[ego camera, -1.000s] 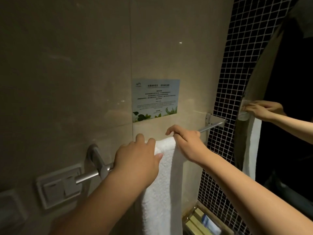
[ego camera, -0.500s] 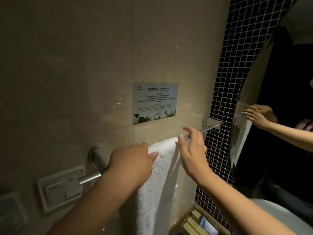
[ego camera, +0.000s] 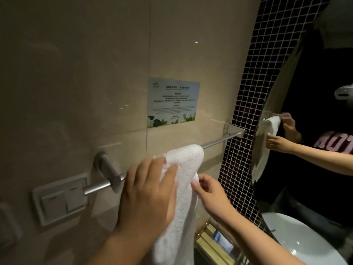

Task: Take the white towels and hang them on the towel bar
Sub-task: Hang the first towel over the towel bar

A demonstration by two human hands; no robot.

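1. Towel [ego camera: 183, 188]: one white towel is draped over the bar [ego camera: 219, 140], roughly at its middle, and hangs down toward 6 o'clock.
2. Left hand [ego camera: 147, 194] lies spread against the towel's left face, with its fingers up by the fold at 12 o'clock. It looks like a flat press more than a clench, though I cannot tell if any cloth is gripped underneath.
3. Right hand [ego camera: 208, 194] pinches the towel's right edge between thumb and fingertips, at 3 o'clock from the left hand.
4. Risk: the fold looks bunched and narrow on the bar. If the two hanging lengths are uneven, I judge the heavier side could drag the towel off once both hands let go.
5. Risk: a hard downward tug from the right hand could pull the cloth through. A sideways tug could slide it toward the left bracket [ego camera: 107, 171].
6. Risk: the bin [ego camera: 214, 240] sits just below at 5 o'clock, so a dropped towel could land in it.
7. Count: one towel, one bar, two brackets, two hands, one switch plate [ego camera: 61, 197], one notice [ego camera: 172, 102]. The mirror [ego camera: 277, 111] at 3 o'clock only repeats the towel and hands. No second towel is in view.
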